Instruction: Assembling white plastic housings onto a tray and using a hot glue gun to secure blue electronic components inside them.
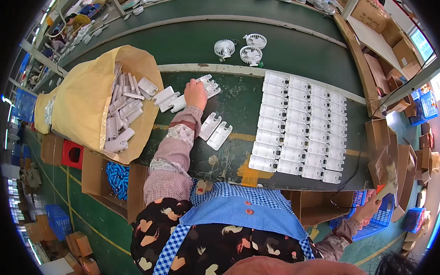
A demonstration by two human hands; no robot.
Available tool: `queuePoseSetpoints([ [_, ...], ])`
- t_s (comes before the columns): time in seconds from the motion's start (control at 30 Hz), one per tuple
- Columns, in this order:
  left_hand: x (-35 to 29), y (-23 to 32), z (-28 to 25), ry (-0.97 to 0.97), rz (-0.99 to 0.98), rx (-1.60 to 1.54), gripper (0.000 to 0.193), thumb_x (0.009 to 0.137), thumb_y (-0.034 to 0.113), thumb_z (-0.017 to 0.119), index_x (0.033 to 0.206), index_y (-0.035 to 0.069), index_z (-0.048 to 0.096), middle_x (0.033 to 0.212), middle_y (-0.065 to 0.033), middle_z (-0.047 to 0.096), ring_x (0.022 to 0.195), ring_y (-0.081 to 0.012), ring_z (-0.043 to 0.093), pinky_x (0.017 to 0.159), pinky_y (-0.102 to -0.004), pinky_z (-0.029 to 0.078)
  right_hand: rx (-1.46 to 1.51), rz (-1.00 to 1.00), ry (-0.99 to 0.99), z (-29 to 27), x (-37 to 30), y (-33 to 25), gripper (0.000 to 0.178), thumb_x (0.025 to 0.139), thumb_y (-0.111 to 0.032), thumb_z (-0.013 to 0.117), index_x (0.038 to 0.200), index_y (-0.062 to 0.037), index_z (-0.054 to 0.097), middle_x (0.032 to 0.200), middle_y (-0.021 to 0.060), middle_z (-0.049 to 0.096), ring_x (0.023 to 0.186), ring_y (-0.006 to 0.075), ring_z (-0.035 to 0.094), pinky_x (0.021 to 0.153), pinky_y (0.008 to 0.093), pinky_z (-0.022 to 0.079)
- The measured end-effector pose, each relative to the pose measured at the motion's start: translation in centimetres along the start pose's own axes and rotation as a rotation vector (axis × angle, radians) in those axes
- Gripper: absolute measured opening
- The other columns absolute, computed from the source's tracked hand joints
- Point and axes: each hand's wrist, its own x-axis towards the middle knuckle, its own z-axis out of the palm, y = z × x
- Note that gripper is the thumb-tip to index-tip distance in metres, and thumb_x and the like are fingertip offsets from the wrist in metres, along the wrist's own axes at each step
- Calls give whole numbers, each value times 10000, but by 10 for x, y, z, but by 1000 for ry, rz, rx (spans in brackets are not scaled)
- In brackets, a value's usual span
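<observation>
Blue apron (246,216) over a dark patterned shirt (201,248) sits closest to camera, at the table edge. Left to right: tan sack (81,94) lies on its side, mouth facing right, loaded with jumbled white covers (147,86). Below it, cardboard box (137,188) with a heap of blue cylinders (116,180). Left hand (196,94) reaches over the table (240,104), fingers curled down at a small cluster of covers; fingertips are partly hidden, so can't tell if they pinch one or just rest on it. Just right and nearer the body, two loose covers (220,136) lie side by side, tilted, notched ends away from the person. Beyond the table, three white fans (224,49) on the dark green belt (300,50). Further right, a block of covers (294,128) laid out in four tight columns, notched ends facing right. Far right, right hand (367,208) is wrapped around a beige tool (388,184) with an orange part, held off the table edge above a blue crate (383,216); kind of tool unclear. Handling guess: covers look like thin moulded plastic, so light, stiff, a bit slick. Pinch by the long side edges; notched end looks weakest, don't lever on it.
</observation>
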Motion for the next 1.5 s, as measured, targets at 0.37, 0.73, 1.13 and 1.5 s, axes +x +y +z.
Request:
queuePoseSetpoints([
  [0.37,-29,14,-23,-128,248,-325,107,653,65,658,742,65,599,820,-94,549,849,-301,505,752,-385,435,131,58,-11,9,-2,5,347,814,-169,620,1080,50,578,974,102,599,846,190,528,773,302,419],
  [0.73,-30,-43,-55,-100,228,46,556,657,1,593,1187,130,486,882,-126,540,881,-327,503,728,-431,432,-226,-89,-60,19,6,20,314,859,-219,559,1015,50,606,874,215,633,709,292,536,667,379,415],
  [1.13,28,-24,-34,-130,-367,-1286,505,709,-55,543,1202,42,493,1005,-55,588,887,-129,558,729,-238,474,-291,-223,-43,15,14,31,335,824,-190,630,1026,74,586,945,199,608,822,266,545,720,357,429],
  [1.5,-8,-87,-36,57,-177,-352,240,660,48,643,896,35,608,838,-130,623,801,-280,594,715,-371,472,132,-33,46,16,-4,15,403,827,-260,617,1055,71,586,880,143,634,738,201,581,683,329,462],
])
